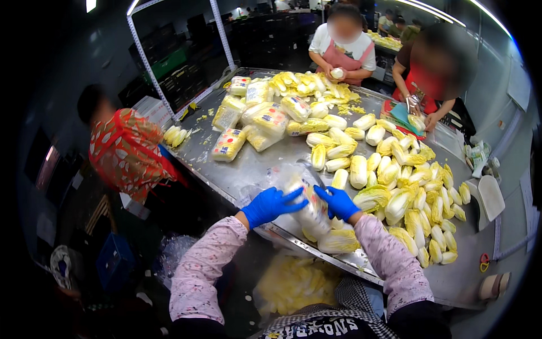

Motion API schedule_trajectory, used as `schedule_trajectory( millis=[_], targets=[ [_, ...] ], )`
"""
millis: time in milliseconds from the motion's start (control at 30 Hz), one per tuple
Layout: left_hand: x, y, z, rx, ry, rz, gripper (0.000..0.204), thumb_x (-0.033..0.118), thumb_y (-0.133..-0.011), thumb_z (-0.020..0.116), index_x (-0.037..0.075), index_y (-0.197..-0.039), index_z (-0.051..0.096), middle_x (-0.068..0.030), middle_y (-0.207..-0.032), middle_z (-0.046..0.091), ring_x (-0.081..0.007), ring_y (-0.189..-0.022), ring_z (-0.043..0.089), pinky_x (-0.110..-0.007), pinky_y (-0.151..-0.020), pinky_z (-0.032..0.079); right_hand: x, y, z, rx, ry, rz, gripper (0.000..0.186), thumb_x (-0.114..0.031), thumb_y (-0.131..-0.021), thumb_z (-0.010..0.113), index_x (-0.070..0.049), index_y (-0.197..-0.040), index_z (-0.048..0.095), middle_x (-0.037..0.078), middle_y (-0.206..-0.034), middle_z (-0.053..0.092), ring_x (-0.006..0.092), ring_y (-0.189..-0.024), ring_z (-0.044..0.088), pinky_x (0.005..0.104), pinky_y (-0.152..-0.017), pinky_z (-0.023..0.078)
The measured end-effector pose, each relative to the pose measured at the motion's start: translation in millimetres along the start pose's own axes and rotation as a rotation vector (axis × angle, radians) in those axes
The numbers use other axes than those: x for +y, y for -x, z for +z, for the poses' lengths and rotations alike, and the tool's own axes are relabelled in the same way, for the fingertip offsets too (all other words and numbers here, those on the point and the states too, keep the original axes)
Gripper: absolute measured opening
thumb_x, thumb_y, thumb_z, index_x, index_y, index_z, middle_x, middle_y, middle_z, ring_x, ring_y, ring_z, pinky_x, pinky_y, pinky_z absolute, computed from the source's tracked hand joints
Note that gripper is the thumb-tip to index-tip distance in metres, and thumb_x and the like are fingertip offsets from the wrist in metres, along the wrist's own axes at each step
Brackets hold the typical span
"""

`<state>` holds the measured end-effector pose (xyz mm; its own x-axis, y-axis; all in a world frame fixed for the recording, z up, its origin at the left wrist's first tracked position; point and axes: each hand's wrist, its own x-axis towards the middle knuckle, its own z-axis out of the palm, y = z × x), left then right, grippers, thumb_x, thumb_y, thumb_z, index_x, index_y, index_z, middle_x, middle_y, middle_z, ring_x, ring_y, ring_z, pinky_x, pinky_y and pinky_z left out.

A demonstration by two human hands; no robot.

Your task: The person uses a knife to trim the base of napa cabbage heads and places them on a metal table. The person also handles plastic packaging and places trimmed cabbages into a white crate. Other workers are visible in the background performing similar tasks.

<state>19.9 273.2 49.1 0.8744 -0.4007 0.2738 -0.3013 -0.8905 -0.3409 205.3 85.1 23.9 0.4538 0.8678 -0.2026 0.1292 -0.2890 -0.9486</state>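
Both my hands wear blue gloves and meet at a clear printed plastic bag point(311, 210) over the table's near edge; motion blurs it. From the left, my left hand point(268, 207) grips the bag with fingers stretched along its side. My right hand point(337, 203) is closed on the bag's right edge. A dark, narrow shape shows just above the right fingers, too unclear to name. Under the bag, pale napa cabbages point(339, 242) lie at the table edge. More loose cabbages point(401, 203) are heaped to the right of my right hand.
Filled cabbage packs point(265, 118) are piled on the metal table point(209, 169), beside trimmed leaves point(307, 85). Two people handle cabbages across the table; another person point(127, 152) stands at left. Red scissors point(484, 262) lie far right. Below the edge hangs a bag of leaves point(296, 282).
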Motion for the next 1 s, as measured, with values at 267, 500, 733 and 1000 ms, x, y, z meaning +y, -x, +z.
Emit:
schedule_trajectory(
  millis=[267, 500, 733, 1000],
  targets=[
    [21.7, -10.2, 127.0, -0.133, 1.091, -1.112, 0.042, 0.029, -0.094, 0.046, 0.005, -0.129, 0.049, -0.0177, -0.108, 0.064, -0.0284, -0.093, 0.062, -0.037, -0.080, 0.049, 36.9, 28.2, 33.7, 0.380, -0.285, -0.072, 0.042, -0.036, -0.083, 0.065, -0.004, -0.111, 0.060, 0.008, -0.074, 0.061, 0.0144, -0.047, 0.054, 0.0277, -0.042, 0.043],
    [75.7, -28.9, 70.5, 0.431, 1.624, -1.294, 0.055, 0.031, -0.091, 0.061, 0.003, -0.133, 0.041, -0.0086, -0.113, 0.057, -0.0114, -0.100, 0.054, -0.026, -0.083, 0.045, 33.3, 21.5, 67.6, 0.440, -0.401, 0.061, 0.044, -0.031, -0.086, 0.059, -0.006, -0.121, 0.054, 0.010, -0.075, 0.060, 0.0144, -0.047, 0.053, 0.0298, -0.043, 0.045],
    [-3.3, -32.3, 56.0, 0.239, 1.569, -1.351, 0.050, 0.030, -0.079, 0.072, 0.000, -0.115, 0.056, -0.0090, -0.104, 0.064, -0.0157, -0.086, 0.062, -0.028, -0.075, 0.050, -7.2, 19.8, 65.7, 0.087, -0.290, 0.039, 0.041, -0.038, -0.086, 0.063, -0.003, -0.107, 0.058, 0.009, -0.076, 0.063, 0.0163, -0.061, 0.060, 0.0316, -0.054, 0.047],
    [-36.0, -12.3, 70.4, 0.376, 1.464, -1.153, 0.060, 0.017, -0.070, 0.081, 0.001, -0.118, 0.050, -0.0107, -0.108, 0.061, -0.0185, -0.094, 0.061, -0.033, -0.080, 0.052, 7.5, 7.7, -2.4, 0.305, 0.442, -0.250, 0.036, -0.038, -0.089, 0.053, -0.005, -0.102, 0.052, 0.024, -0.083, 0.063, 0.0424, -0.078, 0.061, 0.0484, -0.066, 0.048]
  ],
)
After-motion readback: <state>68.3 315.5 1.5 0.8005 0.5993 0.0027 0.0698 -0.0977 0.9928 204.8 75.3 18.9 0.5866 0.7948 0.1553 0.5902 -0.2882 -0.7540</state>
